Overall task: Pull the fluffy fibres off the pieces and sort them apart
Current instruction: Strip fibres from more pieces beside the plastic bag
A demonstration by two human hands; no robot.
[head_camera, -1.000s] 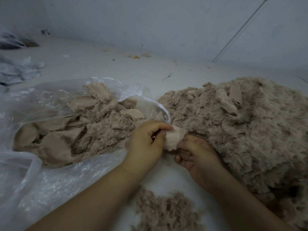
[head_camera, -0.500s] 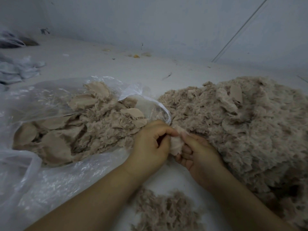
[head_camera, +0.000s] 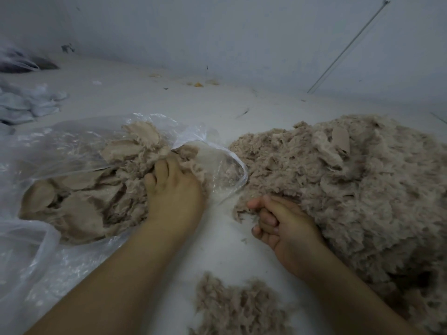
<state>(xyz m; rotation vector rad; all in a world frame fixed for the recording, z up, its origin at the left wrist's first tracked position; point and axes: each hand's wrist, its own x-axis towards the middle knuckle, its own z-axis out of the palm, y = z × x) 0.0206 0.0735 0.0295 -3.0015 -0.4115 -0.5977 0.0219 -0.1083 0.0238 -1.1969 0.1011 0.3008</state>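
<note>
Left hand (head_camera: 174, 189) digs into the plastic bag (head_camera: 36, 238), grip hidden; right hand (head_camera: 285, 226) curls on fluff pile (head_camera: 362, 189); loose fibres may remix.

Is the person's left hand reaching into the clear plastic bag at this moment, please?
Yes, the left hand lies on the beige pieces inside the open mouth of the clear plastic bag.

My left hand (head_camera: 175, 192) is sunk into the pieces (head_camera: 79, 189) in the clear bag (head_camera: 36, 250), so its fingertips are buried and I cannot tell what they hold. At 3 o'clock the big fluffy pile (head_camera: 362, 189) runs off the edge. The small tuft heap (head_camera: 237, 308) at 6 o'clock is cut off below. My right hand (head_camera: 283, 226) curls at the pile's edge; its grip is unclear.
</note>
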